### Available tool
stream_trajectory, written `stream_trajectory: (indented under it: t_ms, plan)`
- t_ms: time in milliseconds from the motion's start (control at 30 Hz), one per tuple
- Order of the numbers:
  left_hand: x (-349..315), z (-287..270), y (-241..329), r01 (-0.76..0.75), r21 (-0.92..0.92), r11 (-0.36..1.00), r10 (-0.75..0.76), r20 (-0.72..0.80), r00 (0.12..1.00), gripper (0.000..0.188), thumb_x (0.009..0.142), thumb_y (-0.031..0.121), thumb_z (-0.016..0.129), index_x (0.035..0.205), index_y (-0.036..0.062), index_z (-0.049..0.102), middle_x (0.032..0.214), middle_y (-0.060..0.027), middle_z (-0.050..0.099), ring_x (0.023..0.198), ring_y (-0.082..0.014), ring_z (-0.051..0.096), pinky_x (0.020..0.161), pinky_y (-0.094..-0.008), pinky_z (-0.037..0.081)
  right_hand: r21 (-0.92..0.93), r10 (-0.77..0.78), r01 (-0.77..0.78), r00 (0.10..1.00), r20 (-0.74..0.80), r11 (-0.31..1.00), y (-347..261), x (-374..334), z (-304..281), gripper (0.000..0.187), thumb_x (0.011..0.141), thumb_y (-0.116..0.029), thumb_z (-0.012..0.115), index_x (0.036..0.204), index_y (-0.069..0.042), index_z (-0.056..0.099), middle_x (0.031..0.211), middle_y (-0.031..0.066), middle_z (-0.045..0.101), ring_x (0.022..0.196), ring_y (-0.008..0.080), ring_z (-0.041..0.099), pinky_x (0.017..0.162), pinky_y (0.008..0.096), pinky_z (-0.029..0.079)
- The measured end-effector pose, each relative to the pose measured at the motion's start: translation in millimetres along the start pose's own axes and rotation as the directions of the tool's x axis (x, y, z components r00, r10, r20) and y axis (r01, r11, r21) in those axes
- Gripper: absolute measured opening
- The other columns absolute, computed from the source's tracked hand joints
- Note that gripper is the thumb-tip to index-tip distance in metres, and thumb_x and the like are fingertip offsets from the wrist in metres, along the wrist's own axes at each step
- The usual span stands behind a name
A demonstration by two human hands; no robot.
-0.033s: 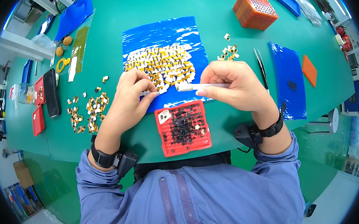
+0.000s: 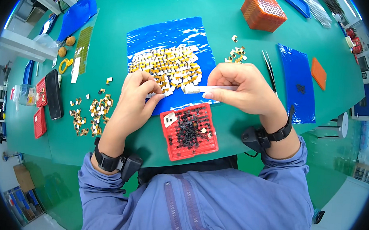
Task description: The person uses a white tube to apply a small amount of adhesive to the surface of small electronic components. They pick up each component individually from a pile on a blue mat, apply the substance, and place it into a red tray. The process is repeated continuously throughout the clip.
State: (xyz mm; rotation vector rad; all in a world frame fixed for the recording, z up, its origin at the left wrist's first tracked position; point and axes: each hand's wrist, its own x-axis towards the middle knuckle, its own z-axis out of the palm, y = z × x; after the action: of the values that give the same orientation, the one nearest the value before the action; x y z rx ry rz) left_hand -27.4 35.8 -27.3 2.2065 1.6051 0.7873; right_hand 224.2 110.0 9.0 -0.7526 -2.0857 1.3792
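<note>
A blue sheet (image 2: 167, 28) lies on the green table and carries many small white-and-gold parts (image 2: 166, 64) packed in rows. At the near edge of these rows, my left hand (image 2: 141, 97) has its thumb and forefinger closed on a small white piece (image 2: 167, 90). My right hand (image 2: 242, 88) grips a slim white stick (image 2: 216, 89) with a thick whitish tip (image 2: 191, 89), held just above the sheet beside the parts. Closer to me sits a red tray (image 2: 172, 150) of small black pieces (image 2: 187, 130), plus a white scrap in one corner.
Loose white-and-gold parts (image 2: 99, 109) are scattered left of my left hand. Tweezers (image 2: 270, 69) and a second blue sheet (image 2: 296, 71) lie to the right. Orange stacked trays (image 2: 262, 15) stand at the back. A black case (image 2: 53, 94) and yellow scissors (image 2: 64, 66) are at left.
</note>
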Motion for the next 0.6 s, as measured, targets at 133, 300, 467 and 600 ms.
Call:
stream_trajectory:
  t_ms: [133,300,467,600]
  plan:
    - [2,3,-1,0.061,-0.019,0.998,-0.061,-0.001,0.998,0.012,0.074,0.006,0.069,0.082,0.0045,0.061,0.086,-0.0079,0.047,0.087,-0.0257,0.047,0.076,-0.0350,0.040,-0.023,0.015,-0.015,1.000,0.005,1.000,-1,0,0,0.017,0.077,-0.013,0.073,0.075,-0.003,0.059,0.057,-0.0039,0.049,0.051,0.0016,0.040,0.045,0.0195,0.030]
    - [3,0,-3,0.016,-0.018,1.000,-0.018,-0.108,0.994,0.017,0.074,0.008,0.070,0.087,0.0058,0.060,0.088,-0.0082,0.051,0.089,-0.0260,0.049,0.077,-0.0350,0.041,-0.040,0.025,-0.026,1.000,-0.011,0.999,0,-1,0,0.017,0.078,-0.012,0.073,0.075,-0.003,0.059,0.056,-0.0051,0.046,0.050,0.0018,0.038,0.044,0.0201,0.028]
    - [-2,-25,-6,0.050,-0.130,0.990,-0.081,-0.244,0.966,0.017,0.076,0.008,0.070,0.090,0.0035,0.061,0.089,-0.0098,0.059,0.085,-0.0246,0.056,0.077,-0.0335,0.045,0.023,0.055,-0.054,0.999,-0.002,0.998,4,0,0,0.016,0.079,-0.012,0.072,0.075,-0.003,0.059,0.054,-0.0055,0.044,0.050,0.0012,0.036,0.044,0.0206,0.026]
    - [-29,-70,-21,0.218,-0.002,0.976,-0.211,-0.257,0.943,0.018,0.076,0.008,0.069,0.092,0.0015,0.062,0.087,-0.0107,0.062,0.082,-0.0231,0.059,0.073,-0.0327,0.047,0.034,0.084,-0.084,0.996,0.000,0.996,4,0,-1,0.016,0.080,-0.012,0.071,0.075,-0.003,0.059,0.055,-0.0056,0.045,0.049,0.0010,0.037,0.043,0.0206,0.026]
